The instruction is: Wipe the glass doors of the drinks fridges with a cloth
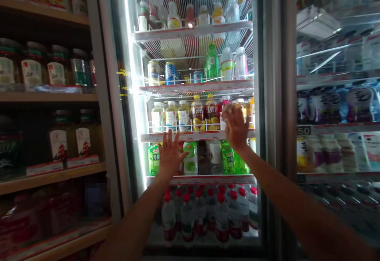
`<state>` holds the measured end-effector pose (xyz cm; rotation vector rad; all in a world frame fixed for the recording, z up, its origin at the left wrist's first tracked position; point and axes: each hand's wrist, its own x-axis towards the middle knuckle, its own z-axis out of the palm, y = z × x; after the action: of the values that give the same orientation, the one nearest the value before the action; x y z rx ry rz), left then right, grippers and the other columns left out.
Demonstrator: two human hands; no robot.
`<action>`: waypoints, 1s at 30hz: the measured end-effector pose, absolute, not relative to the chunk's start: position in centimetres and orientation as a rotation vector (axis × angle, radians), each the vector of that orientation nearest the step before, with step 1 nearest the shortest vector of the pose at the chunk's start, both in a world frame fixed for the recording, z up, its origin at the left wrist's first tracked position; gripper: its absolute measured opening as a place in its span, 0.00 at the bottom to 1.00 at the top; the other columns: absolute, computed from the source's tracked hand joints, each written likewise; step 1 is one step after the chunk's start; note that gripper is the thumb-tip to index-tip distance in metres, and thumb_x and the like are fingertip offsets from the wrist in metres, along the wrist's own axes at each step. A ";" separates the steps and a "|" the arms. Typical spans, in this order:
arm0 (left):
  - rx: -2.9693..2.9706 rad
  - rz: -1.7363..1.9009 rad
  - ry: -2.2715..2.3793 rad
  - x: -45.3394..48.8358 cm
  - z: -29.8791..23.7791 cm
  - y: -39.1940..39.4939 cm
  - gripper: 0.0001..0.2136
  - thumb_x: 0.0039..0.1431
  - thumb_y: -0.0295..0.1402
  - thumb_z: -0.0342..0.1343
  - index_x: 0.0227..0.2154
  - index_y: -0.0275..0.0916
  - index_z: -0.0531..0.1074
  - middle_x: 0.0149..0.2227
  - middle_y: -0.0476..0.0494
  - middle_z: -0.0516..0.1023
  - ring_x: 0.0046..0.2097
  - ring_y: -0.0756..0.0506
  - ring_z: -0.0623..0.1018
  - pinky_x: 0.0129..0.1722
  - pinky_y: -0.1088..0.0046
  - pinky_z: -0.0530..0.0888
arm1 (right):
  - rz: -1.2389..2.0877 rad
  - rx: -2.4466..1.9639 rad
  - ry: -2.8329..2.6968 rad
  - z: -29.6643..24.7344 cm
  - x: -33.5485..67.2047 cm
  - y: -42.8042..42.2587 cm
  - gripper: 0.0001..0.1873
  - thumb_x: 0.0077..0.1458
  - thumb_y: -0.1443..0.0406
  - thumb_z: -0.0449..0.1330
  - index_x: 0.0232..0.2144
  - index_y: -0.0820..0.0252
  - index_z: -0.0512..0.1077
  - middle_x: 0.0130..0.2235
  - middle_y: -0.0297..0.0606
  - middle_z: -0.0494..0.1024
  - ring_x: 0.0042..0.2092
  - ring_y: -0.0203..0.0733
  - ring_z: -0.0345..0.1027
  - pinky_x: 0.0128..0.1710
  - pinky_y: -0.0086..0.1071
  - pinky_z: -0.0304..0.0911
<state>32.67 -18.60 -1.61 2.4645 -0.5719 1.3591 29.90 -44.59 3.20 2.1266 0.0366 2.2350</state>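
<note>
I face an open drinks fridge with lit wire shelves (pixel 196 135). My left hand (pixel 170 154) is raised with fingers spread, at the front edge of the middle shelf, before green bottles (pixel 190 158). My right hand (pixel 236 125) reaches into the row of yellow-capped juice bottles (pixel 198 114); its fingers curl around a bottle with a pale cap (pixel 239 104) at the right end of that row. How firmly it grips is blurred.
Red-capped water bottles (pixel 208 213) fill the bottom shelf. Cans (pixel 170 73) and a green bottle (pixel 212 61) stand higher up. Wooden shelves of jars (pixel 56 71) are at left. A closed glass fridge door (pixel 335 106) is at right.
</note>
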 end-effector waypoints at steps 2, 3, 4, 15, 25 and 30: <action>2.461 1.356 -0.584 32.8 -1.7 -18.6 0.37 0.54 0.46 0.54 0.63 0.40 0.47 0.66 0.35 0.40 0.66 0.34 0.41 0.58 0.43 0.53 | 2.410 2.107 -0.203 4.9 30.0 -46.1 0.23 0.58 0.66 0.48 0.56 0.55 0.62 0.62 0.45 0.57 0.63 0.53 0.47 0.57 0.57 0.46; 2.460 1.356 -0.585 32.9 -1.8 -18.5 0.37 0.54 0.46 0.54 0.63 0.40 0.46 0.67 0.35 0.40 0.66 0.34 0.41 0.58 0.42 0.53 | 2.453 2.098 -0.251 5.5 30.1 -46.0 0.23 0.58 0.66 0.48 0.56 0.56 0.62 0.62 0.45 0.57 0.63 0.54 0.47 0.57 0.58 0.47; 2.458 1.359 -0.586 32.9 -1.8 -18.5 0.37 0.54 0.46 0.54 0.63 0.41 0.46 0.67 0.35 0.40 0.66 0.34 0.41 0.58 0.43 0.53 | 2.458 2.101 -0.236 5.7 30.3 -45.2 0.23 0.58 0.66 0.48 0.56 0.55 0.63 0.62 0.45 0.57 0.63 0.54 0.46 0.57 0.58 0.47; 2.472 1.394 -0.568 32.6 -1.7 -18.5 0.37 0.54 0.46 0.54 0.63 0.41 0.46 0.66 0.34 0.42 0.66 0.35 0.43 0.58 0.45 0.55 | 2.015 2.117 0.438 1.5 30.6 -40.0 0.23 0.58 0.68 0.49 0.55 0.50 0.63 0.61 0.35 0.60 0.64 0.44 0.44 0.62 0.50 0.38; 2.473 1.317 -0.555 32.2 -1.4 -18.6 0.38 0.53 0.45 0.57 0.63 0.40 0.47 0.66 0.35 0.41 0.66 0.34 0.42 0.59 0.43 0.53 | 2.167 2.187 0.294 3.4 31.2 -38.8 0.24 0.57 0.69 0.48 0.56 0.50 0.63 0.62 0.37 0.58 0.65 0.48 0.43 0.62 0.52 0.41; 2.486 1.392 -0.555 32.3 -1.5 -18.5 0.38 0.53 0.45 0.56 0.63 0.40 0.47 0.66 0.34 0.42 0.66 0.34 0.43 0.58 0.44 0.55 | 1.960 2.086 0.496 1.2 31.3 -37.1 0.23 0.57 0.69 0.51 0.54 0.48 0.64 0.61 0.31 0.61 0.63 0.44 0.47 0.63 0.49 0.37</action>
<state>32.34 -18.52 -1.54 2.4857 -0.5555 1.3919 31.30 -37.13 1.24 2.0857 0.4960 1.9601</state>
